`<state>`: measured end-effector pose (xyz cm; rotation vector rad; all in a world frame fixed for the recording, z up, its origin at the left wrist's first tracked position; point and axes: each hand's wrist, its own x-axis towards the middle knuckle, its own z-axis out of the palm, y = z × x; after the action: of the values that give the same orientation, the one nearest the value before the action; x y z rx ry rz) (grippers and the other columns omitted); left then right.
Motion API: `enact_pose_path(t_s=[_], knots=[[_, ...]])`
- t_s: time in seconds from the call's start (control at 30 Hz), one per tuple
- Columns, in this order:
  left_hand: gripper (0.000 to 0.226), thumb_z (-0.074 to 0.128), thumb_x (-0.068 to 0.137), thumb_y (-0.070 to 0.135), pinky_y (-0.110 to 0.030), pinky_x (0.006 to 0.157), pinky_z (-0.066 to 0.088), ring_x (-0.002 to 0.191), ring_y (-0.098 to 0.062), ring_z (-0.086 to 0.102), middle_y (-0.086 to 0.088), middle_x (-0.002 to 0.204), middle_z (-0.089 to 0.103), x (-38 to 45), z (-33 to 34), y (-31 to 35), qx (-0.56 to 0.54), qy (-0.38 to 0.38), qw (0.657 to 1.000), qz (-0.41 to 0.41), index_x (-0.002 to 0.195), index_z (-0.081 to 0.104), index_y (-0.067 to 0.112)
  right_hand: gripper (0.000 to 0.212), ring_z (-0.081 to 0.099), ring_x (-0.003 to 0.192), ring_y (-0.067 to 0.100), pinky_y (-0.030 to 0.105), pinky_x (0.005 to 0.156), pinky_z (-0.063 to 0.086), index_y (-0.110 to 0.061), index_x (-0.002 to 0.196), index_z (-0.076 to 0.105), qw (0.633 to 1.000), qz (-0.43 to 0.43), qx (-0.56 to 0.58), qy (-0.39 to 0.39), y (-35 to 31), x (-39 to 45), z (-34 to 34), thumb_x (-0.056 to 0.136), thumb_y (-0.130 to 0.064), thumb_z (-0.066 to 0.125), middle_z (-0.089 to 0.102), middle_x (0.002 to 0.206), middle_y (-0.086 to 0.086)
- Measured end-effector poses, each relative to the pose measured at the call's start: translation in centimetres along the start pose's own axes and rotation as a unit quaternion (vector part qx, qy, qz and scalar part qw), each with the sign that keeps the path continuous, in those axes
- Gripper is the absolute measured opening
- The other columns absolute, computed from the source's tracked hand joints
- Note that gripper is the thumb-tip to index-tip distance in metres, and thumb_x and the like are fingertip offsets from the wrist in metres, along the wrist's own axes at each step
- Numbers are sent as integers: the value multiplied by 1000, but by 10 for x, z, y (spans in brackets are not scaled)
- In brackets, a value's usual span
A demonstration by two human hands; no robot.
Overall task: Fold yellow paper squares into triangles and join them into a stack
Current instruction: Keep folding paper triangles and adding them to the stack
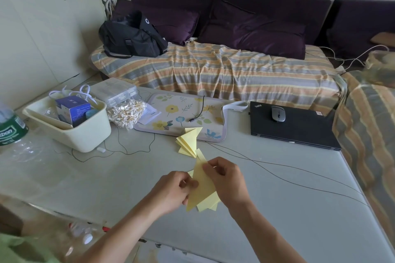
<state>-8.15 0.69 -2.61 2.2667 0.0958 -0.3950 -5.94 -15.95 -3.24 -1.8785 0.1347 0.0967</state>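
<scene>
A folded yellow paper piece (202, 188) is held above the pale table (277, 209) between both hands. My left hand (171, 190) pinches its left edge. My right hand (226, 179) pinches its upper right edge with thumb and fingers. More yellow paper shows under the held piece at its lower end. Farther back, a joined stack of yellow folded triangles (189, 141) lies on the table, partly on the floral mat (171, 111).
A cream bin (85, 132) with boxes sits at left, with a bag of cotton swabs (126, 113) beside it. A closed black laptop (299, 128) with a mouse (278, 113) is at right. Thin black cables (277, 168) cross the table. A striped sofa lies behind.
</scene>
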Motion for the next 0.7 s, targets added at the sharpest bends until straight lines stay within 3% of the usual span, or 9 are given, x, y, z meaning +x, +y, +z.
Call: enact_pose_path(t_s=[0.1, 0.27, 0.43, 0.7], knots=[[35, 58, 100, 37, -29, 61, 42, 60, -15, 56, 4, 62, 62, 3, -2, 6, -38, 69, 997, 27, 72, 59, 16, 13, 52, 58, 6, 11, 52, 38, -26, 78, 72, 999, -17, -25, -21, 0, -2, 3, 90, -31, 70, 69, 70, -2], [28, 68, 86, 43, -48, 80, 61, 76, -27, 70, 0, 71, 71, 2, -9, 14, -144, 154, 976, 49, 74, 64, 19, 17, 52, 56, 0, 11, 53, 38, -27, 81, 72, 997, -41, -47, -39, -8, -6, 6, 92, -39, 70, 69, 70, -6], [20, 71, 86, 38, -50, 80, 61, 75, -28, 72, 2, 71, 73, -5, -12, 21, -193, 164, 967, 35, 72, 67, 24, 11, 58, 69, 5, 17, 62, 44, -25, 86, 70, 998, -40, -43, -25, -15, -10, 3, 91, -35, 69, 70, 80, -7], [27, 63, 81, 48, -52, 84, 61, 85, -32, 73, 0, 79, 76, -24, -14, 28, -252, 160, 954, 30, 88, 75, 25, 8, 57, 65, 4, 20, 62, 45, -24, 83, 70, 998, -53, -23, -23, -24, -25, -3, 91, -28, 69, 71, 78, -5]])
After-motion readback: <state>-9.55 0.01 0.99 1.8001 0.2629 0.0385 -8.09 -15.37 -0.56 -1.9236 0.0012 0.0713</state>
